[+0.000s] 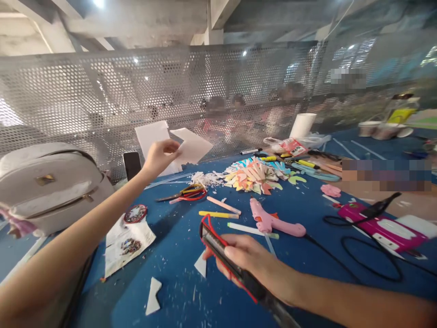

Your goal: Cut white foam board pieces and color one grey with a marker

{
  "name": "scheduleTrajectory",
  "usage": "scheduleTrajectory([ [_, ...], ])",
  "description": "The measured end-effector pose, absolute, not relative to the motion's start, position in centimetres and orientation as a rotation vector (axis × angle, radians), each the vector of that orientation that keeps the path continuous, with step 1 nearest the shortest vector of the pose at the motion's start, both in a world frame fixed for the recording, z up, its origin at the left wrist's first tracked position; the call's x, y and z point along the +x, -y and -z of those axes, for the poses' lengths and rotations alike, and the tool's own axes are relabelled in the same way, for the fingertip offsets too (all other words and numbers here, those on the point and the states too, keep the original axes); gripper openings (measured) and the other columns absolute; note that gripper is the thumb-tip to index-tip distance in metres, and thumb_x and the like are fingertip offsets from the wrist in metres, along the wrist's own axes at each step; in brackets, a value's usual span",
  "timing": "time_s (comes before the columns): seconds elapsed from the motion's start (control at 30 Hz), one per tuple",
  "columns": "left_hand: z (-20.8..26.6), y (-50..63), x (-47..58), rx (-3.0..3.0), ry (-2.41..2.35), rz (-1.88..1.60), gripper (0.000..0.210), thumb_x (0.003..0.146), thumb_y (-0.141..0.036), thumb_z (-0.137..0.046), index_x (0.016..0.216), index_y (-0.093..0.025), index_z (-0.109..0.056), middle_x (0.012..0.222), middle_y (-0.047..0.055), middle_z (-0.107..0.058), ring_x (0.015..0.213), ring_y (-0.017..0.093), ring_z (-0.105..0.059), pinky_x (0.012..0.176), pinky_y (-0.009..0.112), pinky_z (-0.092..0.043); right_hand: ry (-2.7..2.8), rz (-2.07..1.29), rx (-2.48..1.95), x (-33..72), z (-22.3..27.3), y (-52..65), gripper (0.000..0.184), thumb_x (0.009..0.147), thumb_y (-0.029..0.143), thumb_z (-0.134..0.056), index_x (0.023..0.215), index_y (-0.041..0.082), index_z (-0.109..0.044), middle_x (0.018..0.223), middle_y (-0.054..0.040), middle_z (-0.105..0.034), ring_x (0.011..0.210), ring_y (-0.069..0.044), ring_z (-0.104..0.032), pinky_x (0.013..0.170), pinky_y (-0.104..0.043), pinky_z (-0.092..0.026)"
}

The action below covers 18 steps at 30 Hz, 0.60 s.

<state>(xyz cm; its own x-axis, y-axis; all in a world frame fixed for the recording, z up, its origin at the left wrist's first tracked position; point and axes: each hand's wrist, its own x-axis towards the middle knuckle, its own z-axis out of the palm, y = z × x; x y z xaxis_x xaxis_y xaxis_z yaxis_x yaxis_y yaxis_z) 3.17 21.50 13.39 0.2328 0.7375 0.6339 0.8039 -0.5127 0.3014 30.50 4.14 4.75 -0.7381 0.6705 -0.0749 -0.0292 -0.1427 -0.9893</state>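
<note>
My left hand (162,157) is raised near the mesh fence, its fingers pinched on a white sheet (194,146) with a cut edge. Another white sheet part (150,136) shows behind that hand; whether both are one piece I cannot tell. Low at centre, my right hand (246,257) is wrapped round a long black tool with red edging (218,246), whose exact kind is unclear. Close to its fingertips lies a small white offcut (200,265), and a notched white offcut (153,296) rests further left on the blue table (184,291).
A pink glue gun (273,221), markers (218,214), scissors (186,193) and a heap of coloured paper strips (256,175) lie mid-table. At left stand a white bag (51,187) and a phone (132,165). A magenta power strip (378,228) with cables lies right.
</note>
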Motion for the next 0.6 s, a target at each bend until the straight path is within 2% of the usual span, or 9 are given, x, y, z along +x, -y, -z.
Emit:
scheduleTrajectory([
  [0.1, -13.9, -14.7, 1.5, -2.181, 1.233, 1.320, 0.011, 0.096, -0.024, -0.060, 0.097, -0.017, -0.068, 0.099, 0.005, -0.071, 0.094, 0.018, -0.067, 0.087, 0.033, -0.054, 1.395, -2.378, -0.783, 29.7, -4.3, -4.2, 0.039, 0.093, 0.045, -0.048, 0.095, 0.012, -0.069, 0.075, -0.0021, -0.058, 0.045, -0.005, -0.035, 0.041, -0.018, -0.028],
  [0.17, -14.0, -10.4, 0.6, -2.170, 1.057, 1.276, 0.012, 0.095, -0.021, -0.060, 0.090, -0.021, -0.071, 0.098, 0.003, -0.074, 0.094, 0.018, -0.068, 0.087, 0.034, -0.052, 1.299, -2.514, -0.846, 29.2, -3.6, -4.4, 0.037, 0.094, 0.042, -0.047, 0.094, 0.011, -0.067, 0.086, -0.0101, -0.068, 0.046, -0.005, -0.040, 0.041, -0.017, -0.029],
  [0.23, -13.6, -6.4, -0.2, -2.208, 0.914, 1.168, 0.012, 0.090, -0.019, -0.067, 0.085, -0.027, -0.073, 0.090, -0.002, -0.077, 0.084, 0.017, -0.071, 0.086, 0.034, -0.052, 1.218, -2.571, -0.892, 28.6, -3.1, -4.8, 0.037, 0.098, 0.039, -0.041, 0.095, 0.011, -0.064, 0.093, -0.0155, -0.072, 0.047, -0.006, -0.043, 0.042, -0.016, -0.031],
  [0.3, -12.6, -2.6, -0.7, -2.252, 0.730, 0.950, 0.016, 0.089, -0.018, -0.070, 0.096, -0.032, -0.073, 0.096, -0.003, -0.079, 0.088, 0.018, -0.074, 0.085, 0.034, -0.053, 1.168, -2.550, -0.930, 28.1, -2.8, -5.5, 0.035, 0.100, 0.035, -0.037, 0.094, 0.011, -0.062, 0.090, -0.0159, -0.074, 0.047, -0.007, -0.045, 0.042, -0.016, -0.033],
  [0.37, -11.0, 0.9, -0.8, -2.276, 0.738, 0.854, 0.022, 0.098, -0.020, -0.059, 0.112, -0.034, -0.069, 0.104, -0.001, -0.079, 0.098, 0.021, -0.074, 0.089, 0.038, -0.055, 1.152, -2.466, -0.974, 27.6, -2.7, -6.4, 0.031, 0.100, 0.033, -0.040, 0.090, 0.012, -0.061, 0.080, -0.0123, -0.073, 0.045, -0.008, -0.047, 0.041, -0.016, -0.034],
  [0.43, -9.1, 4.1, -0.5, -2.320, 0.872, 0.881, 0.029, 0.103, -0.020, -0.048, 0.122, -0.035, -0.065, 0.104, 0.001, -0.080, 0.097, 0.021, -0.075, 0.091, 0.040, -0.055, 1.139, -2.366, -1.013, 27.1, -2.8, -7.4, 0.026, 0.099, 0.032, -0.044, 0.086, 0.015, -0.058, 0.075, -0.0078, -0.072, 0.043, -0.008, -0.047, 0.039, -0.016, -0.033],
  [0.6, -5.5, 8.8, 0.5, -2.396, 0.997, 0.927, 0.040, 0.103, -0.018, -0.049, 0.136, -0.039, -0.057, 0.099, -0.001, -0.081, 0.085, 0.023, -0.077, 0.090, 0.042, -0.056, 1.090, -2.110, -0.988, 26.1, -4.1, -8.6, 0.023, 0.101, 0.028, -0.042, 0.086, 0.017, -0.055, 0.087, -0.0070, -0.073, 0.044, -0.006, -0.046, 0.035, -0.015, -0.028],
])
